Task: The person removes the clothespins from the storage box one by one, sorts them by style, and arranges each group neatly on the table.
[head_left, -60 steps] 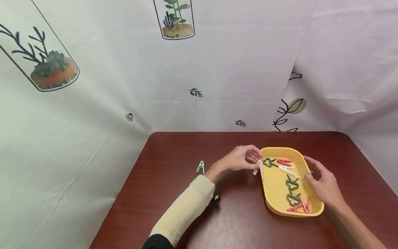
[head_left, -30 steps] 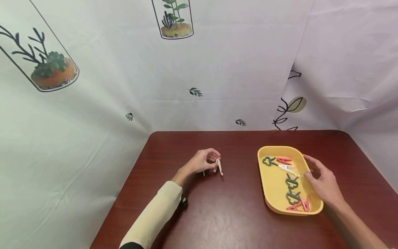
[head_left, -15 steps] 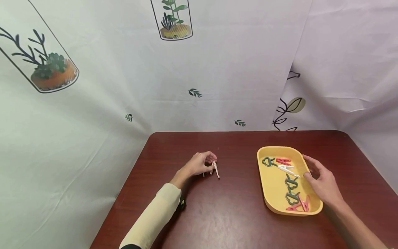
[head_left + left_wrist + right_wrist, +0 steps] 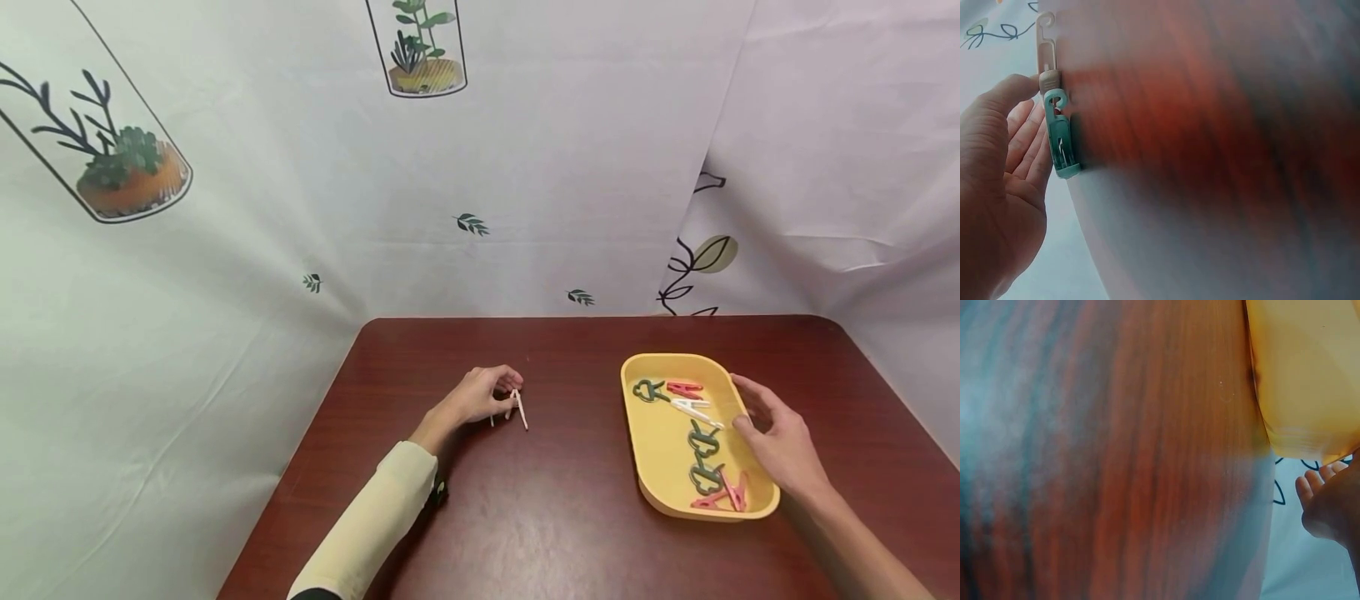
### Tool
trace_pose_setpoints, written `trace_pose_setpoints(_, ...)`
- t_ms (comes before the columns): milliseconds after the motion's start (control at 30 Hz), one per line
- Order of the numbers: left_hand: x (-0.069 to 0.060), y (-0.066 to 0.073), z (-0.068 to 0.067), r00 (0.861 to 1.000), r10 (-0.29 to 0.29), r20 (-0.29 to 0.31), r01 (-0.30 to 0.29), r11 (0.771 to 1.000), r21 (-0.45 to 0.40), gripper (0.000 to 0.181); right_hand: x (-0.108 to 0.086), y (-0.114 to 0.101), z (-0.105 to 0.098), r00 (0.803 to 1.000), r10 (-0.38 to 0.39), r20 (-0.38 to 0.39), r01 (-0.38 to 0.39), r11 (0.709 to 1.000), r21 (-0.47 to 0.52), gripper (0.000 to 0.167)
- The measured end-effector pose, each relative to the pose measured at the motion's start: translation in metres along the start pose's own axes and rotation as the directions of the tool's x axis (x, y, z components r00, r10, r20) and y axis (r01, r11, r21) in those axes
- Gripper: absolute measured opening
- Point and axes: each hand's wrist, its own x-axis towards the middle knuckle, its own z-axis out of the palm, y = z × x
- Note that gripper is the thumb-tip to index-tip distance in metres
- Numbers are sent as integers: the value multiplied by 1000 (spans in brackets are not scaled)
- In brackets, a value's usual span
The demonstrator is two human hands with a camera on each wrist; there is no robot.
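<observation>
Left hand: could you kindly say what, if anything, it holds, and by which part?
The left hand pinches the pale clothespin, apparently near its upper end in the head view.

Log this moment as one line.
left grip: pinches pale clip; mint clip alongside | right grip: holds yellow tray by edge | tray contents: assorted clips

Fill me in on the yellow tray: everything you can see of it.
The yellow tray is a rounded rectangle with raised walls and a smooth, plastic look. It sits open side up on the right part of the brown table, long sides running away from the person. Small dark green clips, red clips and a white clip lie inside. The right hand holds its right side, thumb at the rim.
</observation>
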Motion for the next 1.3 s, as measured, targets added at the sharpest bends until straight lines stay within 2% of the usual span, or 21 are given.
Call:
trace_pose_setpoints(533,2,1,0,1000,-9,-4,9,1000,-7,27,0,2,-1,1000,-15,-3,15,1000,11,57)
trace_pose_setpoints(700,3,0,-1,999,-10,-46,6,996,-85,25,1,4,0,1000,-13,-12,13,1000,-4,57)
trace_pose_setpoints(867,5,-1,-2,991,-29,-129,2,979,-202,28,1,5,3,1000,3,-4,-3,1000,0,57)
trace_pose_setpoints(1000,11,-1,-4,978,-14,-209,-52,951,-306,33,1,3,4,1000,10,-9,-10,1000,-8,57)
trace_pose_setpoints(1067,16,2,-5,971,-10,-240,-80,927,-365,37,1,3,3,1000,10,-12,-11,1000,-7,56)
trace_pose_setpoints(1200,26,8,-6,958,-35,-283,-113,865,-489,41,1,3,2,1000,6,-12,-6,1000,0,57)
trace_pose_setpoints(1300,32,16,-5,947,-54,-316,-145,807,-573,43,1,3,2,1000,4,-13,-4,1000,-1,57)
